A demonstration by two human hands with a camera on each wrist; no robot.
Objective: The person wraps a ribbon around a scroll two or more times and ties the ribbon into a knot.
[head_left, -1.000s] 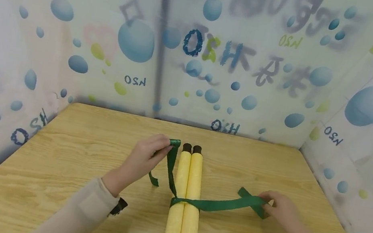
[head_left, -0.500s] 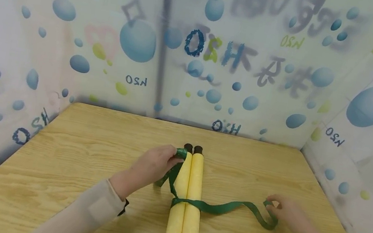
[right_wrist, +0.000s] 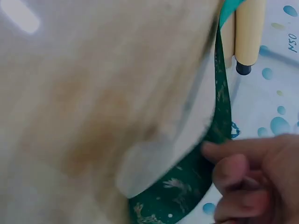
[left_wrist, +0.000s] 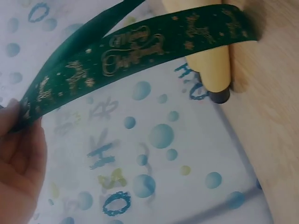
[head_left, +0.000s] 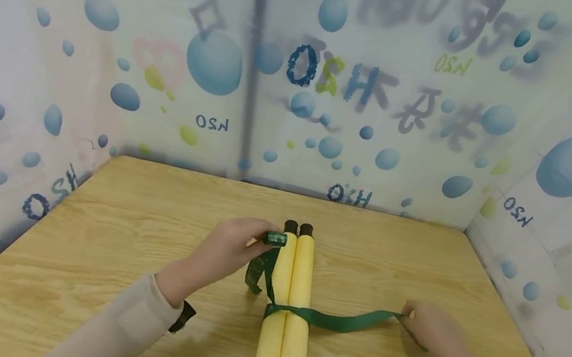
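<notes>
Two yellow rods (head_left: 270,351) with black end caps lie side by side, and a green ribbon (head_left: 336,322) wraps around them near mid-length. My left hand (head_left: 230,244) pinches one ribbon part above and left of the rods' far ends; a length hangs below it. In the left wrist view the ribbon (left_wrist: 135,51) shows gold print, with my left hand (left_wrist: 21,163) gripping its end. Out to the right, my right hand (head_left: 435,333) pinches the other ribbon part, which runs from the rods. The right wrist view has my right hand (right_wrist: 252,182) on the ribbon (right_wrist: 182,182).
A wooden table (head_left: 158,202) lies beneath everything. Behind and at both sides stand pale walls (head_left: 170,60) printed with blue and green drops and lettering. Dark bands with devices sit at both wrists.
My left hand has moved a little right, bringing its ribbon part over the rods' far ends. The right hand has shifted its hold along the ribbon, whose loose end no longer spreads out beside the fingers.
</notes>
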